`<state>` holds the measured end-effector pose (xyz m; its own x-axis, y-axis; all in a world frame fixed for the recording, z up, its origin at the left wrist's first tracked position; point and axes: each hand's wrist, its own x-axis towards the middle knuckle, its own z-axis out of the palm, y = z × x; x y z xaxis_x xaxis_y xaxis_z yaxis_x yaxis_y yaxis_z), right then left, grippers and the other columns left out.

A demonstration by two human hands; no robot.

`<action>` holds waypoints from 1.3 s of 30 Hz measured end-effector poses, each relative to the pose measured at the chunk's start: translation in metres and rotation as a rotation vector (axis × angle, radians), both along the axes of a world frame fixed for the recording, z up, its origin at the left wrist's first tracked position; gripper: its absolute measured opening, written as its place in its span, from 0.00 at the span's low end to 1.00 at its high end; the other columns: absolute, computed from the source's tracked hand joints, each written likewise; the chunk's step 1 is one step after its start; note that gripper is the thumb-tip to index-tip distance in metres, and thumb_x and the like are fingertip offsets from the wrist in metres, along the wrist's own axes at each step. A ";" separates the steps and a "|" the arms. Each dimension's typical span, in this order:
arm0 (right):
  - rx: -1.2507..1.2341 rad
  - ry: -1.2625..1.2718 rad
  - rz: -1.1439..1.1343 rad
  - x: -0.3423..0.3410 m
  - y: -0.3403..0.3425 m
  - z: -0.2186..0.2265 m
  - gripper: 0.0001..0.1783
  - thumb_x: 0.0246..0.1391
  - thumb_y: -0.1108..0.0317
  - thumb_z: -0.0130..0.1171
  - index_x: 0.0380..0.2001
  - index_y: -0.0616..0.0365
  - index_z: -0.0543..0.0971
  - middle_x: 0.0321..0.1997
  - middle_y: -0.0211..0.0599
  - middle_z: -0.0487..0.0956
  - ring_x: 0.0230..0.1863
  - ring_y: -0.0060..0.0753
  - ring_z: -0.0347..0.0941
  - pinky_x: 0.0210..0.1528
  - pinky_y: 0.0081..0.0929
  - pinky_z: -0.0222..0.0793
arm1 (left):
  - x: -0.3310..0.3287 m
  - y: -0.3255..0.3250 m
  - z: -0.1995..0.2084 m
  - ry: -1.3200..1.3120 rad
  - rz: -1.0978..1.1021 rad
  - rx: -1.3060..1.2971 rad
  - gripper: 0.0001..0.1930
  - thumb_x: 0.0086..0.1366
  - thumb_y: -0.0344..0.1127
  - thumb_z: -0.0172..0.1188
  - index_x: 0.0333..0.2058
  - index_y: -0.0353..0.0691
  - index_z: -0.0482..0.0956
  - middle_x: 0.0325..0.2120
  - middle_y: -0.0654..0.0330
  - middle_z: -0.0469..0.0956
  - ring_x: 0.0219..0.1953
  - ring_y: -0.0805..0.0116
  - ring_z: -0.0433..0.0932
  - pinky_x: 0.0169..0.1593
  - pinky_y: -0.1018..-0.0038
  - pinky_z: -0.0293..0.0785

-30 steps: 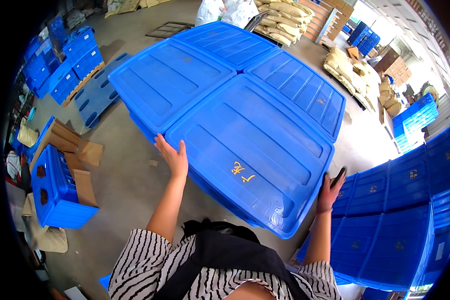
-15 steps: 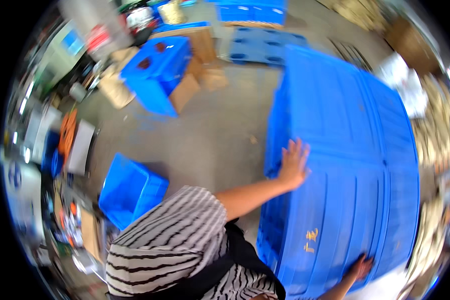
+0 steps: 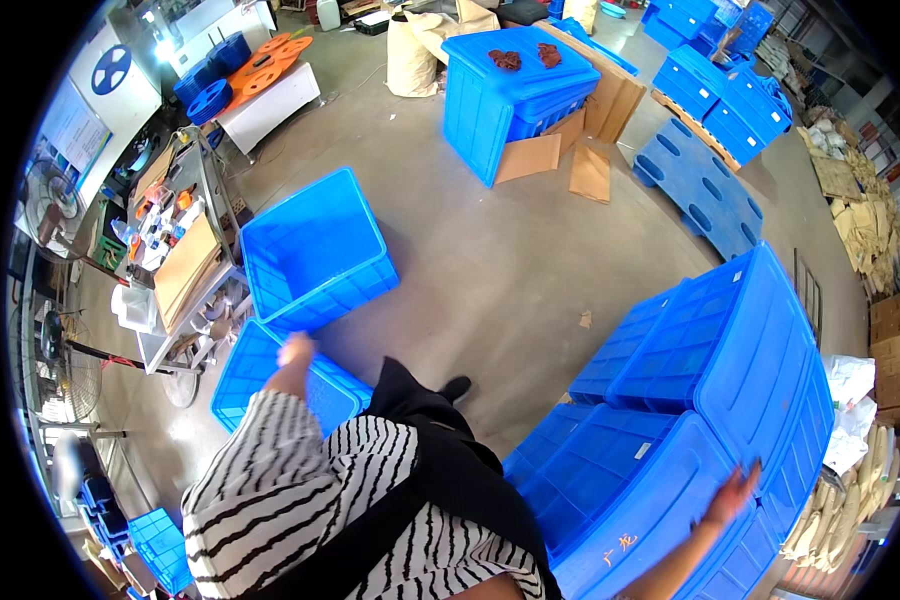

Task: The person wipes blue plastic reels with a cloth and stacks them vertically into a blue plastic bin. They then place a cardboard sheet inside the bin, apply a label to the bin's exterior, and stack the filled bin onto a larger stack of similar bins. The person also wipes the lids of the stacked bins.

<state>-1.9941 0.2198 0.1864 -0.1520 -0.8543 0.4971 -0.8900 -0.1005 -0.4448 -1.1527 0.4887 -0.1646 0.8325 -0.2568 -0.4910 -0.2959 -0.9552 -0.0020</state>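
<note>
My left hand, smeared by motion, is above the rim of an open-topped blue plastic bin on my left. Whether it touches the bin I cannot tell. A second open blue bin stands tilted to my view just beyond it, and its inside looks bare. To my right, several blue lidded bins stand close together. On the lid of the nearer ones my right hand lies with its fingers stretched out, holding nothing.
A cluttered workbench and standing fans line the left. At the far side are a blue bin with dark red gloves on its lid, cardboard, a blue pallet and stacked blue bins. Sacks lie at the right.
My view has swung left. My left hand has come off the lidded bins and moved left to the open bin. My right hand still rests on a lid.
</note>
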 end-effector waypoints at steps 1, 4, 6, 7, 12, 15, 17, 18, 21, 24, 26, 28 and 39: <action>-0.034 0.340 0.165 0.065 -0.035 0.002 0.29 0.60 0.68 0.56 0.63 0.61 0.65 0.66 0.48 0.66 0.68 0.47 0.59 0.69 0.39 0.53 | 0.050 0.044 0.005 -0.218 0.486 0.023 0.18 0.66 0.46 0.53 0.50 0.45 0.77 0.52 0.49 0.75 0.55 0.51 0.75 0.51 0.52 0.75; -0.005 0.390 0.845 0.290 -0.094 -0.033 0.30 0.46 0.60 0.63 0.55 0.54 0.74 0.60 0.46 0.72 0.63 0.52 0.64 0.67 0.46 0.55 | 0.151 0.277 0.061 -0.156 -0.274 0.522 0.14 0.68 0.33 0.48 0.48 0.42 0.80 0.46 0.50 0.80 0.48 0.58 0.80 0.48 0.60 0.77; 0.138 0.551 0.981 0.381 -0.111 -0.056 0.27 0.49 0.53 0.58 0.51 0.53 0.76 0.57 0.45 0.74 0.58 0.50 0.67 0.64 0.45 0.57 | 0.112 0.297 0.028 -0.138 0.010 0.167 0.15 0.67 0.39 0.48 0.44 0.37 0.79 0.43 0.48 0.80 0.47 0.52 0.79 0.49 0.57 0.76; 0.177 0.508 1.065 0.419 -0.117 -0.084 0.27 0.51 0.53 0.57 0.52 0.53 0.75 0.56 0.45 0.75 0.58 0.50 0.68 0.64 0.44 0.58 | 0.082 0.299 0.014 -0.110 -0.117 0.258 0.17 0.66 0.42 0.48 0.43 0.37 0.79 0.45 0.46 0.79 0.48 0.48 0.78 0.49 0.58 0.75; 0.849 0.427 1.275 0.563 -0.141 -0.177 0.30 0.55 0.50 0.54 0.56 0.56 0.73 0.55 0.49 0.76 0.56 0.51 0.71 0.59 0.39 0.65 | 0.038 0.226 -0.029 0.512 -0.070 0.306 0.22 0.64 0.48 0.54 0.53 0.44 0.75 0.49 0.50 0.77 0.47 0.51 0.78 0.47 0.56 0.75; 1.322 0.533 1.067 0.576 -0.178 -0.203 0.31 0.57 0.48 0.51 0.58 0.56 0.72 0.57 0.49 0.74 0.58 0.50 0.69 0.61 0.39 0.64 | 0.060 0.102 -0.044 0.681 0.160 0.029 0.24 0.63 0.50 0.57 0.54 0.44 0.75 0.47 0.50 0.79 0.42 0.49 0.79 0.43 0.56 0.76; 1.310 0.458 0.984 0.564 -0.207 -0.219 0.32 0.58 0.47 0.50 0.59 0.56 0.71 0.59 0.50 0.73 0.60 0.50 0.68 0.62 0.39 0.63 | 0.113 0.009 -0.038 0.590 -0.011 -0.125 0.25 0.62 0.50 0.59 0.53 0.43 0.75 0.46 0.49 0.80 0.44 0.50 0.80 0.45 0.59 0.76; 1.293 0.441 0.902 0.542 -0.230 -0.223 0.32 0.59 0.46 0.50 0.59 0.56 0.71 0.60 0.50 0.72 0.60 0.50 0.68 0.62 0.39 0.62 | 0.133 -0.068 -0.022 0.595 -0.011 -0.257 0.23 0.62 0.49 0.59 0.52 0.42 0.76 0.44 0.48 0.80 0.45 0.50 0.80 0.47 0.60 0.76; 1.241 -0.016 0.599 0.540 -0.273 -0.233 0.32 0.59 0.46 0.51 0.58 0.57 0.72 0.58 0.49 0.75 0.59 0.45 0.71 0.60 0.32 0.65 | 0.228 -0.218 -0.001 0.310 -0.114 -0.342 0.21 0.62 0.44 0.56 0.52 0.43 0.75 0.42 0.49 0.81 0.44 0.49 0.80 0.48 0.60 0.76; 1.121 -0.062 0.357 0.517 -0.314 -0.259 0.31 0.58 0.47 0.53 0.60 0.52 0.71 0.52 0.43 0.79 0.47 0.35 0.77 0.49 0.30 0.71 | 0.287 -0.377 -0.013 0.190 -0.134 -0.555 0.19 0.64 0.43 0.54 0.52 0.44 0.75 0.43 0.51 0.81 0.46 0.52 0.79 0.49 0.60 0.75; 1.350 -0.408 0.204 0.537 -0.325 -0.284 0.30 0.58 0.47 0.54 0.58 0.52 0.72 0.50 0.42 0.79 0.46 0.36 0.77 0.47 0.32 0.72 | 0.330 -0.444 -0.018 0.159 -0.137 -0.647 0.18 0.64 0.43 0.54 0.51 0.44 0.75 0.43 0.52 0.81 0.45 0.52 0.79 0.49 0.60 0.75; 1.494 -0.307 0.156 0.511 -0.335 -0.326 0.27 0.58 0.48 0.53 0.55 0.51 0.74 0.54 0.46 0.76 0.55 0.47 0.73 0.55 0.37 0.69 | 0.322 -0.540 -0.029 0.283 -0.176 -0.695 0.18 0.65 0.45 0.54 0.50 0.44 0.76 0.43 0.52 0.81 0.45 0.51 0.79 0.49 0.60 0.75; 1.193 -0.337 0.344 0.734 -0.590 -0.321 0.29 0.60 0.48 0.48 0.60 0.52 0.70 0.58 0.48 0.74 0.59 0.53 0.69 0.60 0.37 0.65 | 0.448 -0.848 0.019 0.315 -0.519 -0.451 0.22 0.61 0.48 0.58 0.53 0.52 0.74 0.44 0.44 0.78 0.48 0.46 0.76 0.53 0.56 0.72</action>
